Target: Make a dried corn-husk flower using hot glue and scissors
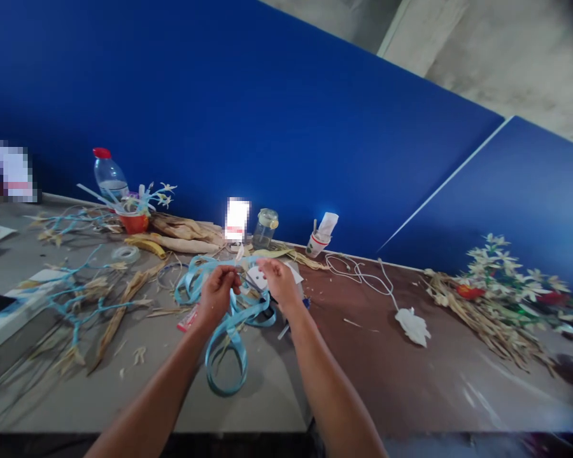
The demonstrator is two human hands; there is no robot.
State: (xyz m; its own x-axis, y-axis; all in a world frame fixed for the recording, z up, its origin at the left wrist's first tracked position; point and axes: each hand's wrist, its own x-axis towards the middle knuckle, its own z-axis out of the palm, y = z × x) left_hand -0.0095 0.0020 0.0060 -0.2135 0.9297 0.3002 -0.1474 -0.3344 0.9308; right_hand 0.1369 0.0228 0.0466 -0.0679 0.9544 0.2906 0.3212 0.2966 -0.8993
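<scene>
person at the table, both forearms out over it, hands close together just above the top.

left hand: curled narrow, thumb and fingers pinched on the light blue ribbon. right hand: also pinched on the same ribbon, back of the hand towards the viewer, so i cannot tell which fingers do the gripping. a short stretch runs between the two pinches.

ribbon position: partly in the air. one loop hangs below the hands and reaches the grey table top. more loose coils lie on the table just behind and to the left of the left hand.

judgement: this reads as a sorting or shaping step, one stretch picked out of the tangle and held taut between the hands.

judgement: any further handling calls for both pinches to hold firm, and for the hanging loop to stay clear of the coils and of the small items under the hands, which are too hidden to name.

nearby: dried husks and a glass jar behind the hands. white cord to the right. bunch of made flowers well apart at far right. bottle far left.
</scene>
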